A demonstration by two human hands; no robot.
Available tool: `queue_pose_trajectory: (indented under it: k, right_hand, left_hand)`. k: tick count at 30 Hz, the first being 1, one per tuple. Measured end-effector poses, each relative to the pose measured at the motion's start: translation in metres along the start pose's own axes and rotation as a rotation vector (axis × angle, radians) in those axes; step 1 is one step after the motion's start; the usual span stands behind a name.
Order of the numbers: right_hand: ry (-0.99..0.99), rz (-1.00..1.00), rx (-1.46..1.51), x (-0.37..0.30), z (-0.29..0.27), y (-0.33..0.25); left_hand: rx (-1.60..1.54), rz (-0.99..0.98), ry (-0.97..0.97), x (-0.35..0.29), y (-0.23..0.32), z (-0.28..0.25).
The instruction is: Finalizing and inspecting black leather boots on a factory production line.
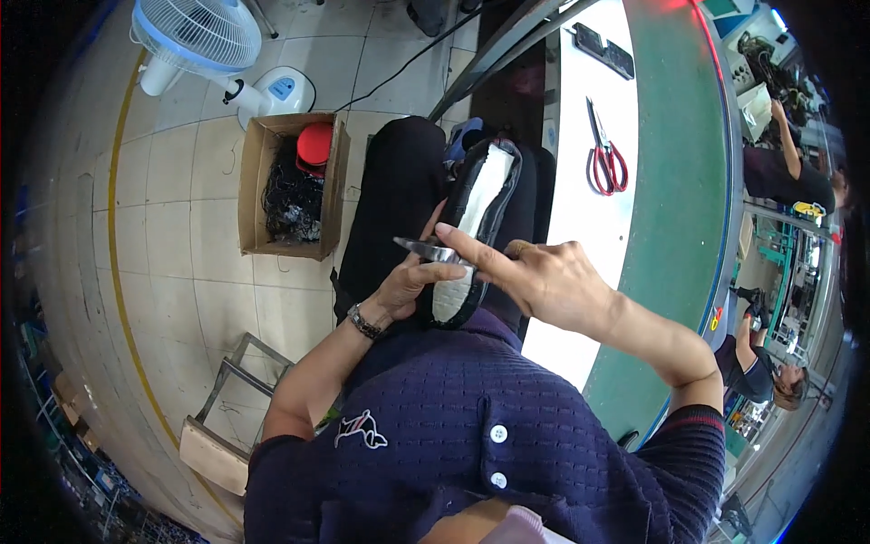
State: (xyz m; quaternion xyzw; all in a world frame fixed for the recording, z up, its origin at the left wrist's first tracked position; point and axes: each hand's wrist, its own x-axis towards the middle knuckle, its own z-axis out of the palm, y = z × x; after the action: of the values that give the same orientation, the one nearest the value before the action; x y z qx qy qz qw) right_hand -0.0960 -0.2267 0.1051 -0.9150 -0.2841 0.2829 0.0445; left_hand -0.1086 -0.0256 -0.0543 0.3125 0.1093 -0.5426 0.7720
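A black shoe (509, 195) lies sole side up across my lap, a white strip running down its middle. My left hand (408, 288) is wrapped round its near left side, the thumb over the lower part. From the right, my right hand (560, 283) grips a shiny metal tool (426, 250) with a pointed, blade-like end. The tool lies across the shoe, its tip pointing left past the shoe's edge. My right index finger stretches along it; the handle is mostly hidden in the hand, so its exact kind cannot be told.
At right, red-handled scissors (603, 159) and a dark phone-like device (603, 50) lie on a white strip beside a green bench (680, 181). Leftward stand a cardboard box (249, 195) of dark scraps, a fan (204, 36) and a stool (217, 449). Other people work far right.
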Motion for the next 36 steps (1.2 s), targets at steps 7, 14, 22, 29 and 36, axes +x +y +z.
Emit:
queue_pose_trajectory:
  k: [7, 14, 22, 29, 36]
  right_hand:
    - [-0.127, 0.059, -0.032, -0.002, 0.015, -0.014]
    - [-0.152, 0.074, 0.052, -0.002, 0.036, -0.021]
    - [-0.167, 0.056, 0.167, -0.013, 0.042, -0.022]
    - [0.087, -0.118, 0.158, -0.022, 0.059, -0.022]
    - [0.014, 0.05, 0.161, -0.011, 0.03, -0.01]
  left_hand:
    - [0.259, 0.067, -0.078, -0.006, -0.01, -0.006]
    - [0.309, -0.03, -0.056, -0.01, -0.002, 0.003]
    - [0.36, -0.034, -0.089, -0.008, -0.005, -0.001]
    - [0.35, 0.02, -0.078, -0.009, -0.013, -0.008]
    - [0.337, -0.08, -0.104, -0.01, -0.004, -0.007]
